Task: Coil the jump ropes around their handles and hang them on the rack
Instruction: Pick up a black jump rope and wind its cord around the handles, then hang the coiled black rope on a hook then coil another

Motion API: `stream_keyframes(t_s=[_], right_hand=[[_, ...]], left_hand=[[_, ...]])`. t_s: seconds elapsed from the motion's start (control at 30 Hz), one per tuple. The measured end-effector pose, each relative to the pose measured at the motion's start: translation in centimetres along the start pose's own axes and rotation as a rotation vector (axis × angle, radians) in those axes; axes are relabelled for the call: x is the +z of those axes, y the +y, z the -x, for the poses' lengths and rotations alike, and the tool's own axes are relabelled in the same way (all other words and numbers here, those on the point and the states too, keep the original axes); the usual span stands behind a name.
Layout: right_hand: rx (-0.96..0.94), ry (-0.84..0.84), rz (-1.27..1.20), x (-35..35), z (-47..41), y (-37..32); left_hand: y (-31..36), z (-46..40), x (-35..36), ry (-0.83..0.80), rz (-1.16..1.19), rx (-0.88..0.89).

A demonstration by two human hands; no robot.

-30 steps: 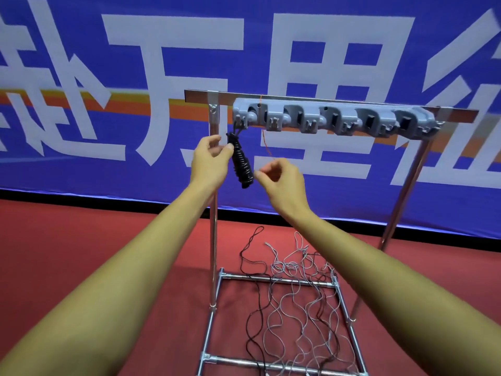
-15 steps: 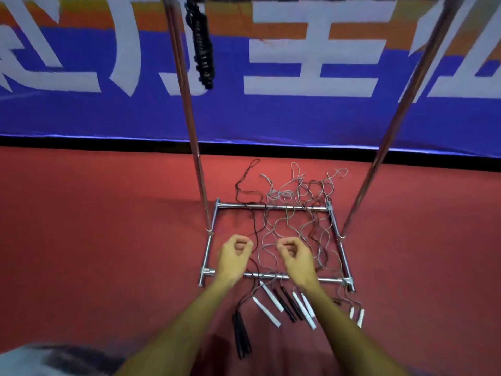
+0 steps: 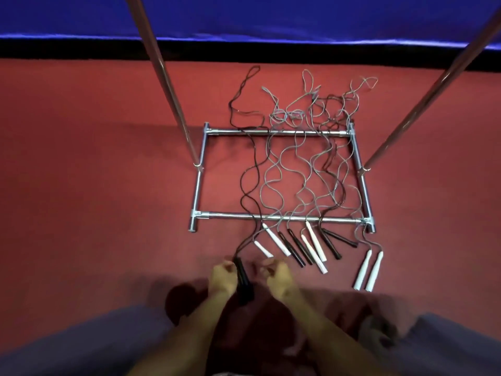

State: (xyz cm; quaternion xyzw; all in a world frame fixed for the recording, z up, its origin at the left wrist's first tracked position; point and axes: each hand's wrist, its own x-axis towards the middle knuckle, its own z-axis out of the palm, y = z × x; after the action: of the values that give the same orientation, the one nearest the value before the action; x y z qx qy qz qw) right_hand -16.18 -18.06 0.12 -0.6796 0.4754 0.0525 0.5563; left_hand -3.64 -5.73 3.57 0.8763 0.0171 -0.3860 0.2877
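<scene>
The rack (image 3: 282, 217) base lies just beyond the fingers, ropes (image 3: 295, 169) tangled across it. This looks like picking up the next rope; next comes lifting and coiling. The left hand (image 3: 223, 276) curls beside black handles (image 3: 243, 278), seemingly gripping; the right hand (image 3: 276, 275) is curled, blurred, holding I cannot tell what.

Red floor (image 3: 95, 164), matte, fills most of the view. Black baseboard strip (image 3: 67, 50) runs along its far edge. Blue banner (image 3: 271, 14) above the strip, glossy highlight along its bottom hem. Blue-grey trouser legs (image 3: 67, 340) at the bottom corners, blurred. Dark shadow patch on the floor between them.
</scene>
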Motion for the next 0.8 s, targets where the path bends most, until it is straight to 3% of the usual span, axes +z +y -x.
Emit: stream_keyframes(t_s=[0.13, 0.37, 0.57, 0.8], right_hand=[[0.038, -0.105, 0.072, 4.1, -1.7, 1.3], [0.086, -0.07, 0.053, 6.7, -3.9, 1.7], [-0.053, -0.054, 0.008, 5.5, -3.8, -0.1], [-0.309, 0.001, 0.061, -3.3, 0.9, -11.2]], left_hand=[[-1.9, -2.9, 2.3, -0.068, -0.038, -0.079], [-7.4, -9.8, 6.7, -0.075, 0.251, -0.122], [0.9, -3.3, 2.1, -0.171, 0.47, -0.11], [10.5, 1.3, -5.2, -0.111, 0.429, 0.185]])
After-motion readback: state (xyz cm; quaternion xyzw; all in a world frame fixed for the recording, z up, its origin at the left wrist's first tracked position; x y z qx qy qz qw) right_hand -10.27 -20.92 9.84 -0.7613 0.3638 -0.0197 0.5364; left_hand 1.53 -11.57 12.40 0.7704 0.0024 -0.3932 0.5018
